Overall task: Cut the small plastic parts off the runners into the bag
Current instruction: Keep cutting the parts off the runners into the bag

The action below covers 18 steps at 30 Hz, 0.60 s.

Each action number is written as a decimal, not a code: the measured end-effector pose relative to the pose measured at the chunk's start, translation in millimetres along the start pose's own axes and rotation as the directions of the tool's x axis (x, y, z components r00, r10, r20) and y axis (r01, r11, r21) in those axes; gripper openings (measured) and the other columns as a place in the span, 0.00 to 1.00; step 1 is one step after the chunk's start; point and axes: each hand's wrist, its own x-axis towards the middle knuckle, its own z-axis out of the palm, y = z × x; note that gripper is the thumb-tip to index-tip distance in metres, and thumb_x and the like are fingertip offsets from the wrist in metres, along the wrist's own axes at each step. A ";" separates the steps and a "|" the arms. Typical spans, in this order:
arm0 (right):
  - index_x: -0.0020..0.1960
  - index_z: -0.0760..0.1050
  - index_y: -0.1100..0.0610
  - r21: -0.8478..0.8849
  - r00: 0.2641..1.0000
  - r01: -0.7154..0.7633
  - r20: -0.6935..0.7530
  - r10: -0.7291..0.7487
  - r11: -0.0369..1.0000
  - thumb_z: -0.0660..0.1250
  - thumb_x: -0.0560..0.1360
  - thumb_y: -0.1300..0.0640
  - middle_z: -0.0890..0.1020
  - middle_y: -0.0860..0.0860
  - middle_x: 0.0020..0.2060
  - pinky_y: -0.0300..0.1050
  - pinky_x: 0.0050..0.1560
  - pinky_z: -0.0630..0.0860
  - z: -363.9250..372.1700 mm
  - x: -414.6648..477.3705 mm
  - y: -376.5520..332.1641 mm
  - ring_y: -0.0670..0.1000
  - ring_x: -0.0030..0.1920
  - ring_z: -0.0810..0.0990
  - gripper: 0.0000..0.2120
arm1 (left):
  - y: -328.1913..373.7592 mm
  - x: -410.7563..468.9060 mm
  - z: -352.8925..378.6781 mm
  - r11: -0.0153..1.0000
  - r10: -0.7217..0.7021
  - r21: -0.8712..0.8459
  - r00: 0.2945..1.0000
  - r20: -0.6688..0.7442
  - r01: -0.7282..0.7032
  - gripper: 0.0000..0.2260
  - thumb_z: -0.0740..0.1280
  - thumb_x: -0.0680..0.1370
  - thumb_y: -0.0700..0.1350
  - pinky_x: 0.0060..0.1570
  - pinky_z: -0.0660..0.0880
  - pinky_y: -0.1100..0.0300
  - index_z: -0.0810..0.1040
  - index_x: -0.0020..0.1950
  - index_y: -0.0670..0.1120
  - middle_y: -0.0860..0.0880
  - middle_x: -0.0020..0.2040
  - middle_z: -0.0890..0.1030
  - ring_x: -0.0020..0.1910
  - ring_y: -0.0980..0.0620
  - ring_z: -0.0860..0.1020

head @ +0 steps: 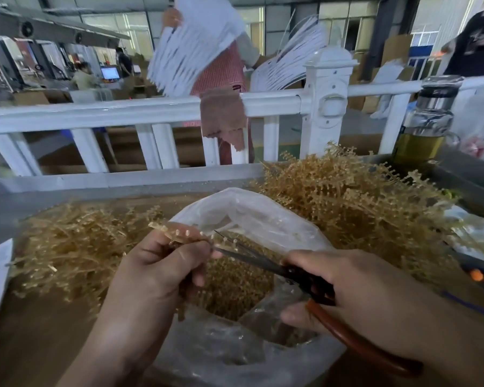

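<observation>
Head camera, 1 view: at the lower centre of the frame, a person's left hand [162, 263] pinches a tan plastic runner [176, 233] between thumb and curled fingers and holds it over the open mouth of a clear plastic bag [263, 216]. From the lower right, the right hand [347, 286] wraps its fingers round the red-brown handles of a pair of snips [252, 258]. Their dark blades stand slightly apart, at the runner's outer end, where a few small parts project from it. A heap of cut parts [235, 291] already lies inside the bag, directly beneath the blades. Tangled runners are piled on both sides, a tall mound [347, 196] at centre right and a lower one [67, 247] at centre left; whether either has been stripped cannot be told. The step in hand looks to be the trimming itself, well into a long batch. The next move calls for closing the blades at the root of a part with the runner kept over the opening, so that the piece falls in rather than flicking onto the table. Across the upper half of the frame runs a white railing [151, 110] with a brown cloth [221, 118] draped over it, a bottle [428, 118] stands at the upper right, and a worker [221, 68] beyond carries white strips.
</observation>
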 end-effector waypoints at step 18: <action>0.58 0.75 0.46 -0.023 0.993 0.077 -0.089 -0.079 0.997 0.63 0.68 0.27 0.82 0.45 0.41 0.41 0.40 0.76 2.4 -1.6 2.5 0.42 0.40 0.80 0.29 | 3.3 -2.5 -1.8 0.990 0.055 0.128 0.997 0.045 -0.060 0.13 0.76 0.63 0.51 0.20 0.65 0.68 0.83 0.39 0.44 0.48 0.26 0.72 0.22 0.53 0.68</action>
